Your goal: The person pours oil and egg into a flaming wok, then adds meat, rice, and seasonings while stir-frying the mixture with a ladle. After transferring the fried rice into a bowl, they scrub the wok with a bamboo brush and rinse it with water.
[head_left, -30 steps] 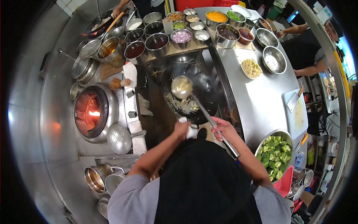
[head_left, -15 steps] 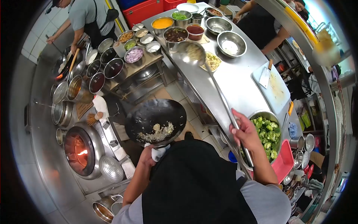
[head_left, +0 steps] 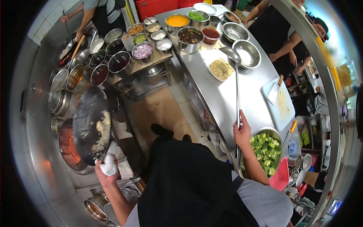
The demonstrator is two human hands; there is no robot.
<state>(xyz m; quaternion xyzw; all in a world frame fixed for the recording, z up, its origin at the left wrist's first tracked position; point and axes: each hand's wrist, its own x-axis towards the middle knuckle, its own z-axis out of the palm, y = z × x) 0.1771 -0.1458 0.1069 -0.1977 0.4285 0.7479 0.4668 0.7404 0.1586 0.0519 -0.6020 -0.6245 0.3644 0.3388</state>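
Note:
My left hand (head_left: 104,169) is closed around a folded white cloth (head_left: 109,165) at the near edge of a black wok (head_left: 85,128). Blurred by motion, the wok is tilted over the lit burner (head_left: 69,145), with pale chopped bits along its right side. My right hand (head_left: 242,131) grips the long handle of a steel ladle (head_left: 237,87). The ladle's bowl is beside a square white dish (head_left: 220,70) filled with pale, minced-looking food. Below that hand stands a steel bowl of broccoli (head_left: 264,149).
A cleaver (head_left: 275,90) lies on a white cutting board (head_left: 285,108) to the right. Pots of sauces and chopped onion (head_left: 143,51) crowd the left shelf. Co-workers stand at the far left (head_left: 100,15) and far right (head_left: 280,30). A red tray (head_left: 280,176) sits beside the broccoli.
The wok has swung left from beside the steel table to over the burner, carried by my left hand. The ladle's bowl has moved right, away from above the dish, which now looks fuller.

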